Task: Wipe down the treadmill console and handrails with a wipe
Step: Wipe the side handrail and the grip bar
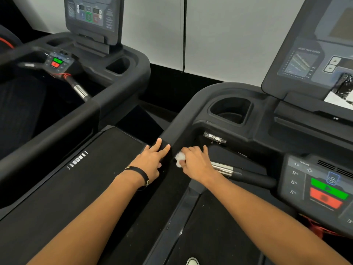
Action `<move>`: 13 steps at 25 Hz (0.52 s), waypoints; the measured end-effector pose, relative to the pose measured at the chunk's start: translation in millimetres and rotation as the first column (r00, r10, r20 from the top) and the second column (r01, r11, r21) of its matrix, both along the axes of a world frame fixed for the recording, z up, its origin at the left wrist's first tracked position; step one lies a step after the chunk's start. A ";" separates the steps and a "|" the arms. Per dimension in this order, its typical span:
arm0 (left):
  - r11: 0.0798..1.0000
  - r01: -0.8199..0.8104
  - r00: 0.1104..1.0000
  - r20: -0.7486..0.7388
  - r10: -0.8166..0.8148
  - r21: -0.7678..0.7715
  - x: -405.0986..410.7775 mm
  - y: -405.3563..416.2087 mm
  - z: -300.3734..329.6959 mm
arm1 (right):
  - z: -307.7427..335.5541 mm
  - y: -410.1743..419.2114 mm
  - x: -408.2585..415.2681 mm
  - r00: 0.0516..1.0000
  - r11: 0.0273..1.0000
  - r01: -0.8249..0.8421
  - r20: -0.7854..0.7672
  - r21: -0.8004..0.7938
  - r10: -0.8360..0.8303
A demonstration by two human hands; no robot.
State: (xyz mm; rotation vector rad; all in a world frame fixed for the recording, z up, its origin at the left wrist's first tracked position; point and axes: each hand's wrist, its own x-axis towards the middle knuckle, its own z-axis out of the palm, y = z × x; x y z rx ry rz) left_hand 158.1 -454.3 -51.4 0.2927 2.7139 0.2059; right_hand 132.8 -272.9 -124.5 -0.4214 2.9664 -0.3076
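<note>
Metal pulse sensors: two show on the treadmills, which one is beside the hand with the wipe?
The near treadmill's metal sensor, just right of the right hand gripping the wipe. The other sensor is on the far-left treadmill, untouched.

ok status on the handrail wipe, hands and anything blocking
Left hand open, fingers flat on the left handrail. Right hand grips the white wipe against the rail's inner side. Nothing blocking.
</note>
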 end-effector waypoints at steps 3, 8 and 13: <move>1.000 0.000 1.000 0.002 0.000 -0.004 -1.1 -1.4 0.0 | 16.9 24.9 2.2 0.989 0.976 -0.129 -0.044 0.176 0.138; 1.000 0.004 1.000 0.004 -0.004 -0.011 -0.9 -0.3 -2.0 | 44.3 89.5 9.6 0.993 0.917 -0.105 0.090 0.385 0.076; 1.000 0.008 1.000 -0.011 -0.009 -0.028 -0.8 1.6 -0.8 | 40.9 36.8 -4.4 0.939 0.968 -0.166 0.330 0.187 0.097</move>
